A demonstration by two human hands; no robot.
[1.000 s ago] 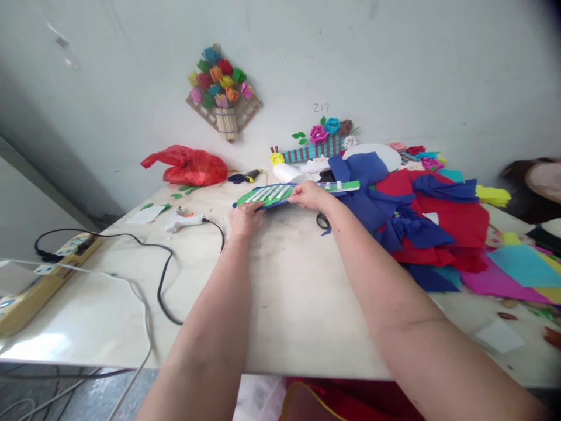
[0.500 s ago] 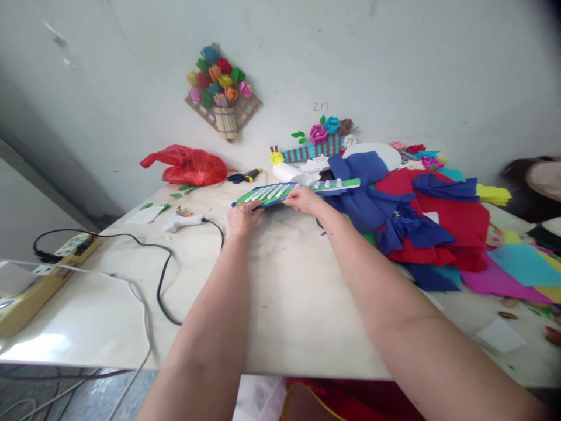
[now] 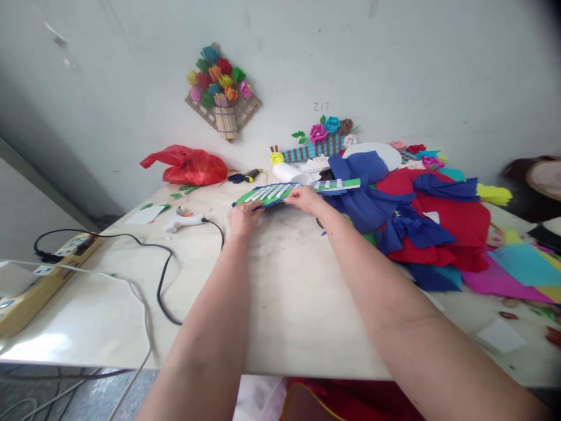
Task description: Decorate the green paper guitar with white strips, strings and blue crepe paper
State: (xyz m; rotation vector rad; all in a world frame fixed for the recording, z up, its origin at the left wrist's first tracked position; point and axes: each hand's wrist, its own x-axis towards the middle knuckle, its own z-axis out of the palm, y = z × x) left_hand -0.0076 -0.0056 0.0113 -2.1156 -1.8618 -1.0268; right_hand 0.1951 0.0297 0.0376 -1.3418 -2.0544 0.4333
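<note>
A flat green paper piece (image 3: 280, 192) with rows of white strips and a blue paper backing is held just above the far middle of the table (image 3: 280, 304). My left hand (image 3: 243, 217) grips its near left edge, fingers curled under it. My right hand (image 3: 307, 199) pinches its near edge toward the middle. A narrow green strip with white bars (image 3: 339, 185) sticks out to the right beyond my right hand.
A white glue gun (image 3: 184, 221) with a black cord lies left of my hands. A red plastic bag (image 3: 186, 166) and scissors (image 3: 244, 175) sit at the back. A heap of blue, red and coloured paper (image 3: 421, 222) fills the right. A power strip (image 3: 35, 280) lies far left.
My right hand has slid a little left along the green piece, and the piece has lifted slightly. The left hand has stayed in place.
</note>
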